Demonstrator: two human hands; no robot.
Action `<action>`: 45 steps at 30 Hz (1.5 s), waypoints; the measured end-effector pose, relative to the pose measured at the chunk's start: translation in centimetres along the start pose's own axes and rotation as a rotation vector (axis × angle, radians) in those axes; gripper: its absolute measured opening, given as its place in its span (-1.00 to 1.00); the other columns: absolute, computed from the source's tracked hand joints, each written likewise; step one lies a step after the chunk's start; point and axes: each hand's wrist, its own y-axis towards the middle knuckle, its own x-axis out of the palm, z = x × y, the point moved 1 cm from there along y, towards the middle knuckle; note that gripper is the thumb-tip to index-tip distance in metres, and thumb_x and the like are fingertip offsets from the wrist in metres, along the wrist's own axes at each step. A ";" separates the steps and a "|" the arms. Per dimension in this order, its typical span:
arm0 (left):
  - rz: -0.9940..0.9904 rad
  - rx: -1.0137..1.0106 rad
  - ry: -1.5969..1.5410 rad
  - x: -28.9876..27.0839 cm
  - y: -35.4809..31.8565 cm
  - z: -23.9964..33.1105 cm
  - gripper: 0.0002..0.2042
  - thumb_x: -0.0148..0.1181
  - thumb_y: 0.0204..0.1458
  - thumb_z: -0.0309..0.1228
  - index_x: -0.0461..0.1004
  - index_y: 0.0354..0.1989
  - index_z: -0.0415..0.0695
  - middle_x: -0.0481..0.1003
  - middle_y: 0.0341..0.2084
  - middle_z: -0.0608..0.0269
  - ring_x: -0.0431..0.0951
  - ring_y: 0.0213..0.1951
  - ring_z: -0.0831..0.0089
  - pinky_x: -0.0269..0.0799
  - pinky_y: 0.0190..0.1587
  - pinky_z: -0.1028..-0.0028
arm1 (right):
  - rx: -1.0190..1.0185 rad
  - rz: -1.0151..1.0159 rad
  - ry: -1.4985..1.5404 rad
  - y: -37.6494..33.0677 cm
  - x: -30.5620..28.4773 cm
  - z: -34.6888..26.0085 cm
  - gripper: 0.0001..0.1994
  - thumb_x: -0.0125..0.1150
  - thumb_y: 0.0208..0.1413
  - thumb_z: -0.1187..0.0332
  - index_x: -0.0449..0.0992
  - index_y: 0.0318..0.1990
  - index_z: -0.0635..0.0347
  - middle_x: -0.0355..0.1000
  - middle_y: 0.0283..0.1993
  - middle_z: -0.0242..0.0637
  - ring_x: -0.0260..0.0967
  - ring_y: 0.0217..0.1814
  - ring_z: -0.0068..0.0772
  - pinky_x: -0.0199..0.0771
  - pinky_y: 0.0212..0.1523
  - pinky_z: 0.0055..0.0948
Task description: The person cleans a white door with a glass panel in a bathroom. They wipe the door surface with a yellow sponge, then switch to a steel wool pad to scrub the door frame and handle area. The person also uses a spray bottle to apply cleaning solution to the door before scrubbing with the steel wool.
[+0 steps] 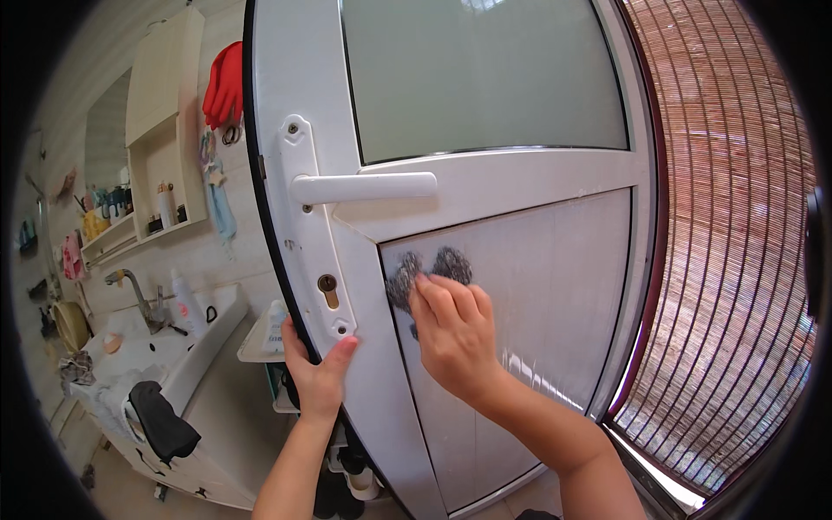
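A white door [373, 390] with a frosted glass pane above and a pale lower panel [537, 286] stands in front of me. My right hand [455, 334] pinches a grey steel wool scrubber [402, 282] against the upper left part of that panel. Dark grey wool shows on both sides of the fingertips; whether it is one piece or two, I cannot tell. Wet streaks mark the panel right of my wrist. Below the keyhole, my left hand [318, 373] grips the door's edge, thumb on the front face and fingers behind it, partly hidden.
The white lever handle [364, 187] juts out above my right hand. To the left are a sink [165, 347] with a faucet, a dark cloth [161, 420] over its front edge, and a wall cabinet [165, 113]. Red gloves [224, 82] hang behind the door. A woven blind [737, 217] hangs at right.
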 end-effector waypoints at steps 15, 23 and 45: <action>-0.007 0.032 -0.007 -0.1 -0.2 0.0 -0.19 0.47 -0.10 -0.36 0.06 0.24 -0.36 0.30 0.08 0.07 0.35 0.08 0.34 0.23 0.19 0.38 | -0.002 0.030 0.009 -1.9 -0.2 -0.5 -0.80 0.22 -0.01 0.53 0.57 -0.18 0.33 0.45 -0.04 -0.27 0.40 -0.03 -0.33 0.26 -0.10 -0.31; 0.000 0.019 0.005 -0.3 -0.1 -0.3 -0.19 0.47 -0.09 -0.35 0.05 0.24 -0.36 0.28 0.09 0.07 0.33 0.10 0.34 0.20 0.21 0.38 | -0.060 -0.006 0.091 -2.4 -0.5 -0.3 -0.81 0.20 -0.04 0.53 0.56 -0.23 0.31 0.45 -0.06 -0.27 0.40 -0.02 -0.32 0.26 -0.10 -0.30; -0.018 0.027 -0.024 -0.1 0.1 -1.2 -0.18 0.46 -0.07 -0.29 0.05 0.26 -0.34 0.29 0.09 0.10 0.33 0.09 0.35 0.21 0.19 0.39 | 0.004 0.026 0.102 -9.2 0.0 1.0 -0.72 0.20 -0.02 0.57 0.57 -0.09 0.34 0.45 -0.12 -0.29 0.41 -0.11 -0.29 0.39 -0.12 -0.35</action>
